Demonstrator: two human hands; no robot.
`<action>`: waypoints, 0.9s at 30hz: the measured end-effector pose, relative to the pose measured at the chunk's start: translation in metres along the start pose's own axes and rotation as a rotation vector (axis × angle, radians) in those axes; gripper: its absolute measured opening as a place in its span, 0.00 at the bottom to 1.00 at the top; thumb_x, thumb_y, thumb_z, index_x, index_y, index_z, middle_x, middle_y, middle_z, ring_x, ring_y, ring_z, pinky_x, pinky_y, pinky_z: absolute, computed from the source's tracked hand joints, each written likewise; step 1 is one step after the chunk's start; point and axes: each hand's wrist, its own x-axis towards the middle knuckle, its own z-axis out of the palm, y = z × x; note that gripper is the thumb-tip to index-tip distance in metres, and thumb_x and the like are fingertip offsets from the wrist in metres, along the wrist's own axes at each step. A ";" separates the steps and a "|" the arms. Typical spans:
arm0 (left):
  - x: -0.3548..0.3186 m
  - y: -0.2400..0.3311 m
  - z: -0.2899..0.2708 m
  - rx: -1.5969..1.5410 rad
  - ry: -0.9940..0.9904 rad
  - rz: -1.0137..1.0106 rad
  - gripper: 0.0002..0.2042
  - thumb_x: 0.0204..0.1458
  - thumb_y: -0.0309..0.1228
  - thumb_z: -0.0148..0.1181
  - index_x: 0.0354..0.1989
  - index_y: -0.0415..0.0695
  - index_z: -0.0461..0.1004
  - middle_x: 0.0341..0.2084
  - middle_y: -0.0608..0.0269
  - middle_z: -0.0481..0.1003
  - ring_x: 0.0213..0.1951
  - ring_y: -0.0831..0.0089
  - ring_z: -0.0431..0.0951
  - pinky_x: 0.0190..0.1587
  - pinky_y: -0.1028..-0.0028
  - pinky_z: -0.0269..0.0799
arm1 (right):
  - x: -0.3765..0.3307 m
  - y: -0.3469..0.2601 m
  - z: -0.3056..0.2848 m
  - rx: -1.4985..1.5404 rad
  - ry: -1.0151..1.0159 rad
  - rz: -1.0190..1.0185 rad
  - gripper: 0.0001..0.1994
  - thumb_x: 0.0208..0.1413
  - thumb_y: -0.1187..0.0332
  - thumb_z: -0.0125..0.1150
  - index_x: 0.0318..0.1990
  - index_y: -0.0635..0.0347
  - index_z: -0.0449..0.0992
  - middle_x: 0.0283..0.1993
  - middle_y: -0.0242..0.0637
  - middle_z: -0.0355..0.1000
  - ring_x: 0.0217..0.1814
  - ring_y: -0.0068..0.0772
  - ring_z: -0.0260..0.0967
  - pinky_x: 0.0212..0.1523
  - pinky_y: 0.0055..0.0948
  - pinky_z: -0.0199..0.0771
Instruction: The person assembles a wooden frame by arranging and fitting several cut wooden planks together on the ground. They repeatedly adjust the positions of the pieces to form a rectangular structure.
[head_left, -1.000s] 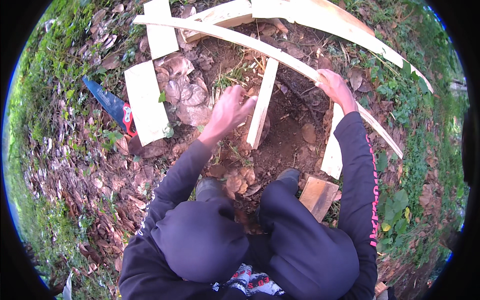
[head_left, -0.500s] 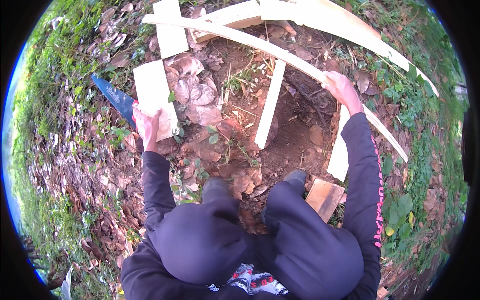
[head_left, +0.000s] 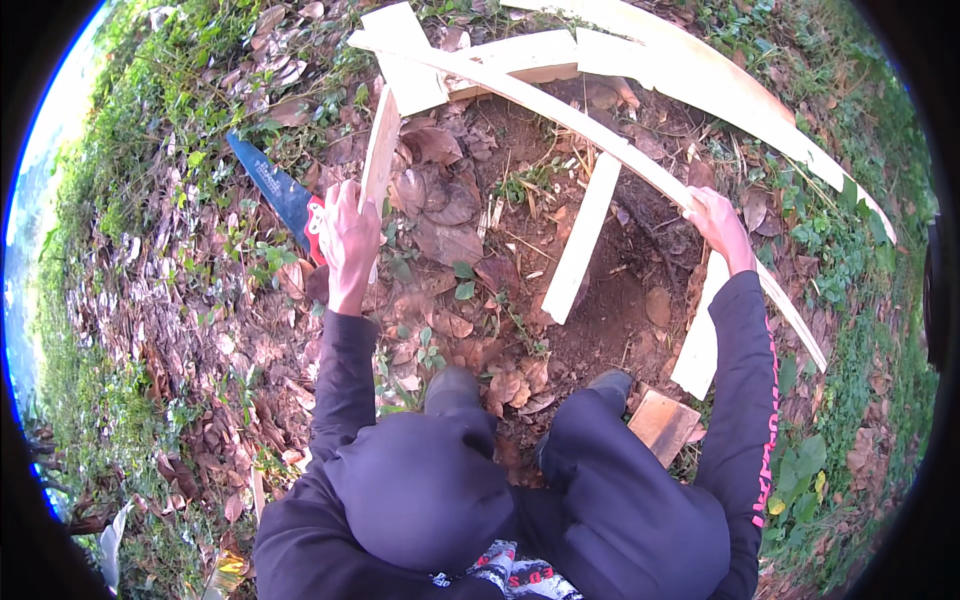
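My left hand (head_left: pixel 350 245) is closed on the near end of a short wooden board (head_left: pixel 380 150), which is tilted up so that mostly its narrow side shows. Just left of that hand lies a handsaw (head_left: pixel 270 185) with a blue blade and a red handle, the handle partly hidden by the hand. My right hand (head_left: pixel 722 228) grips a long thin wood strip (head_left: pixel 560 110) toward its right end. The strip slants from the upper left to the lower right, its far left end over a short plank (head_left: pixel 405 65).
Below the strip lies a narrow wood piece (head_left: pixel 585 240) on bare soil. Another board (head_left: pixel 702 340) is beneath my right wrist, and a small wood block (head_left: pixel 664 425) sits by my right foot. Long pale boards (head_left: pixel 690 80) stretch across the far side. Dry leaves and green plants surround everything.
The board at my left hand, flat on the leaves before, is now tipped up on its side in my grip. My right hand still holds the strip. The whole view has shifted slightly.
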 end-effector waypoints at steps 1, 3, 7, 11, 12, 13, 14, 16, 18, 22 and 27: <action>0.000 0.005 -0.006 -0.020 -0.025 -0.020 0.08 0.55 0.28 0.59 0.41 0.40 0.72 0.38 0.50 0.72 0.41 0.49 0.75 0.44 0.54 0.69 | -0.001 0.003 0.000 -0.002 0.006 -0.001 0.21 0.53 0.69 0.66 0.55 0.66 0.75 0.46 0.51 0.75 0.51 0.55 0.74 0.54 0.41 0.72; 0.000 0.013 -0.017 -0.053 -0.076 -0.064 0.08 0.55 0.28 0.59 0.40 0.40 0.72 0.38 0.50 0.73 0.41 0.49 0.75 0.44 0.54 0.69 | -0.002 0.007 0.000 0.004 0.003 -0.004 0.21 0.53 0.70 0.67 0.55 0.66 0.75 0.46 0.50 0.75 0.51 0.55 0.74 0.54 0.41 0.72; 0.003 0.022 0.000 -0.093 -0.157 -0.041 0.09 0.54 0.28 0.59 0.42 0.41 0.72 0.38 0.50 0.73 0.41 0.50 0.76 0.43 0.56 0.70 | -0.002 0.005 0.000 0.023 0.004 0.028 0.21 0.52 0.70 0.67 0.54 0.66 0.75 0.46 0.50 0.75 0.51 0.55 0.73 0.54 0.41 0.72; 0.013 0.022 0.029 -0.077 -0.010 0.037 0.10 0.53 0.30 0.60 0.43 0.41 0.72 0.42 0.49 0.74 0.43 0.49 0.76 0.45 0.54 0.71 | -0.001 0.001 0.001 0.019 0.023 -0.011 0.21 0.52 0.70 0.67 0.54 0.66 0.75 0.46 0.50 0.75 0.51 0.55 0.73 0.53 0.41 0.72; 0.018 0.021 0.032 -0.080 -0.023 0.038 0.10 0.53 0.30 0.60 0.42 0.42 0.72 0.41 0.49 0.74 0.43 0.49 0.76 0.45 0.55 0.71 | -0.001 0.001 0.000 0.019 0.027 -0.016 0.21 0.52 0.70 0.67 0.54 0.66 0.75 0.46 0.50 0.75 0.51 0.55 0.73 0.53 0.42 0.72; 0.022 0.020 0.035 -0.082 -0.035 0.038 0.10 0.53 0.30 0.60 0.42 0.42 0.72 0.41 0.50 0.74 0.43 0.49 0.76 0.45 0.55 0.71 | 0.000 0.000 0.001 0.019 0.031 -0.021 0.21 0.52 0.70 0.67 0.54 0.66 0.75 0.46 0.50 0.75 0.51 0.55 0.73 0.53 0.42 0.72; 0.026 0.021 0.038 -0.087 -0.049 0.042 0.10 0.53 0.30 0.60 0.42 0.42 0.72 0.41 0.50 0.74 0.43 0.49 0.76 0.45 0.55 0.71 | 0.000 0.000 0.000 0.022 0.026 -0.014 0.21 0.52 0.70 0.67 0.54 0.66 0.75 0.46 0.50 0.75 0.51 0.56 0.73 0.53 0.42 0.72; 0.031 0.017 0.037 -0.089 -0.057 0.045 0.10 0.53 0.30 0.61 0.41 0.42 0.72 0.40 0.50 0.73 0.43 0.49 0.76 0.44 0.55 0.71 | 0.000 0.001 0.001 0.028 0.016 0.000 0.21 0.52 0.70 0.68 0.54 0.66 0.75 0.46 0.50 0.75 0.51 0.56 0.73 0.53 0.42 0.72; 0.032 0.009 0.034 -0.086 -0.057 0.044 0.09 0.51 0.29 0.62 0.39 0.41 0.72 0.37 0.52 0.73 0.41 0.50 0.76 0.43 0.55 0.71 | 0.001 -0.002 0.001 0.015 0.023 -0.004 0.21 0.52 0.70 0.68 0.54 0.66 0.75 0.46 0.50 0.75 0.51 0.56 0.73 0.53 0.42 0.72; 0.045 0.004 0.035 -0.121 -0.042 0.084 0.09 0.52 0.30 0.63 0.36 0.41 0.72 0.34 0.53 0.73 0.38 0.53 0.77 0.42 0.57 0.70 | 0.002 0.001 0.003 0.007 0.035 -0.006 0.20 0.52 0.71 0.67 0.53 0.66 0.75 0.46 0.51 0.75 0.51 0.56 0.73 0.53 0.42 0.72; 0.056 0.004 0.037 -0.105 -0.018 0.136 0.09 0.51 0.29 0.63 0.36 0.39 0.72 0.33 0.52 0.73 0.37 0.52 0.76 0.42 0.58 0.71 | 0.003 -0.006 0.000 -0.014 0.020 0.018 0.21 0.52 0.71 0.66 0.54 0.68 0.74 0.48 0.51 0.75 0.53 0.55 0.73 0.55 0.40 0.72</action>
